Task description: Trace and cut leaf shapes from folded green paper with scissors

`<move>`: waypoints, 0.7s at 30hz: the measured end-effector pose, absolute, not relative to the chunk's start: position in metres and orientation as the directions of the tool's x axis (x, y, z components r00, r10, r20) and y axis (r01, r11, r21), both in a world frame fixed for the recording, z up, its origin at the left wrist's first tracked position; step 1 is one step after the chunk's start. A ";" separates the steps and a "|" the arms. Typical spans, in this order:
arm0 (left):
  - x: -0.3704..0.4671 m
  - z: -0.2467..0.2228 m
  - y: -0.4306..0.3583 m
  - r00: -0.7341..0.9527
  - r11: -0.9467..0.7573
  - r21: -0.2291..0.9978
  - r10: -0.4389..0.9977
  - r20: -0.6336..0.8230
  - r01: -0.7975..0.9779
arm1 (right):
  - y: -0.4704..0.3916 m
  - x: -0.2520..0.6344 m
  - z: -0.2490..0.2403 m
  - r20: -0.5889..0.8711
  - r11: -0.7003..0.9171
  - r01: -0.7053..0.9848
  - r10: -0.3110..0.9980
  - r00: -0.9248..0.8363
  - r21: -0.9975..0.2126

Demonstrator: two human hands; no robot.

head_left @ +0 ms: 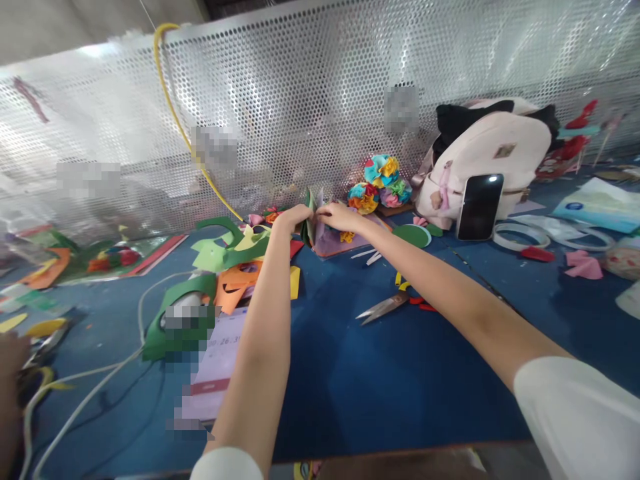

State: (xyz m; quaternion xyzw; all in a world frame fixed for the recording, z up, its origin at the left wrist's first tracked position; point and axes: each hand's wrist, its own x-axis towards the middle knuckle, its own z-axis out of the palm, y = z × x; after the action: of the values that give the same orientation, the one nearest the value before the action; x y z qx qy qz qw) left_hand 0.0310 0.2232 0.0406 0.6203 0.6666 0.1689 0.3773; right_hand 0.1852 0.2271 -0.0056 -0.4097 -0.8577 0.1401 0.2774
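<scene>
Both arms reach out to the far side of the blue table. My left hand (295,216) is closed on a stack of coloured sheets (311,223), with green ones standing on edge. Beside it, the fingers of my right hand (339,217) are pinched at the same sheets from the right. Whether they are paper or felt I cannot tell. A purple sheet (327,244) lies flat under my right hand. Closer to me are scissors (385,308) with yellow and red handles, blades pointing left. Another pair's blades (369,255) show under my right forearm.
Green cut-outs (245,252) and orange scraps (235,283) lie left of my left arm. Colourful flower balls (381,171), a white backpack (490,157), a phone (480,207) and tape rolls (521,237) stand right. Another person's hand (13,373) is at far left, near scissors and a white cable.
</scene>
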 end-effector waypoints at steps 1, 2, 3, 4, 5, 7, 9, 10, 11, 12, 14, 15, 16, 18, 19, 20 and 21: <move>0.030 0.042 0.224 0.046 0.163 0.677 0.959 -0.279 0.718 | 0.228 0.184 -0.006 0.371 0.634 0.621 0.773 -0.514 -0.461; 0.029 0.043 0.224 0.038 0.152 0.661 0.964 -0.265 0.734 | 0.229 0.182 -0.007 0.381 0.640 0.620 0.768 -0.515 -0.454; 0.028 0.044 0.224 0.032 0.144 0.646 0.967 -0.252 0.749 | 0.230 0.181 -0.007 0.392 0.645 0.621 0.764 -0.512 -0.445; 0.027 0.044 0.224 0.026 0.138 0.632 0.970 -0.243 0.763 | 0.230 0.180 -0.008 0.405 0.648 0.624 0.761 -0.507 -0.436; 0.025 0.045 0.223 0.023 0.132 0.619 0.971 -0.237 0.774 | 0.230 0.179 -0.008 0.420 0.652 0.628 0.757 -0.501 -0.426; 0.021 0.045 0.222 0.021 0.126 0.598 0.972 -0.233 0.791 | 0.229 0.178 -0.009 0.449 0.660 0.634 0.746 -0.491 -0.403; 0.018 0.044 0.222 0.025 0.122 0.583 0.971 -0.238 0.803 | 0.226 0.180 -0.009 0.472 0.667 0.642 0.735 -0.486 -0.377; 0.017 0.044 0.222 0.027 0.122 0.576 0.970 -0.243 0.808 | 0.224 0.180 -0.008 0.479 0.668 0.649 0.732 -0.485 -0.364; 0.017 0.043 0.222 0.029 0.121 0.570 0.969 -0.247 0.813 | 0.223 0.181 -0.008 0.483 0.668 0.657 0.729 -0.484 -0.350; 0.016 0.042 0.223 0.030 0.120 0.562 0.968 -0.250 0.818 | 0.221 0.182 -0.007 0.485 0.667 0.665 0.728 -0.485 -0.335; 0.016 0.041 0.226 0.029 0.117 0.547 0.968 -0.250 0.829 | 0.217 0.183 -0.006 0.489 0.668 0.681 0.720 -0.492 -0.300; 0.016 0.040 0.228 0.026 0.115 0.538 0.968 -0.248 0.835 | 0.215 0.184 -0.005 0.496 0.670 0.688 0.714 -0.494 -0.278; 0.016 0.040 0.229 0.024 0.113 0.529 0.969 -0.244 0.841 | 0.213 0.184 -0.004 0.507 0.672 0.695 0.704 -0.496 -0.253; 0.015 0.039 0.232 0.019 0.108 0.512 0.971 -0.237 0.852 | 0.209 0.184 -0.003 0.540 0.676 0.710 0.680 -0.497 -0.199; 0.014 0.039 0.233 0.018 0.105 0.504 0.972 -0.234 0.857 | 0.206 0.183 -0.002 0.556 0.677 0.716 0.666 -0.498 -0.170; 0.014 0.038 0.234 0.018 0.102 0.497 0.973 -0.232 0.862 | 0.205 0.183 -0.002 0.570 0.680 0.719 0.650 -0.503 -0.142; 0.013 0.038 0.234 0.019 0.099 0.490 0.973 -0.231 0.866 | 0.203 0.181 -0.001 0.579 0.685 0.719 0.634 -0.512 -0.115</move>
State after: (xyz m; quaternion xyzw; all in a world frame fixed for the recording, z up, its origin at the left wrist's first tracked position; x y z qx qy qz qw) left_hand 0.0130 0.2345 0.0382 0.6635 0.6929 0.1014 0.2634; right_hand 0.1815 0.2031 -0.0014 -0.3905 -0.8667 -0.0701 0.3023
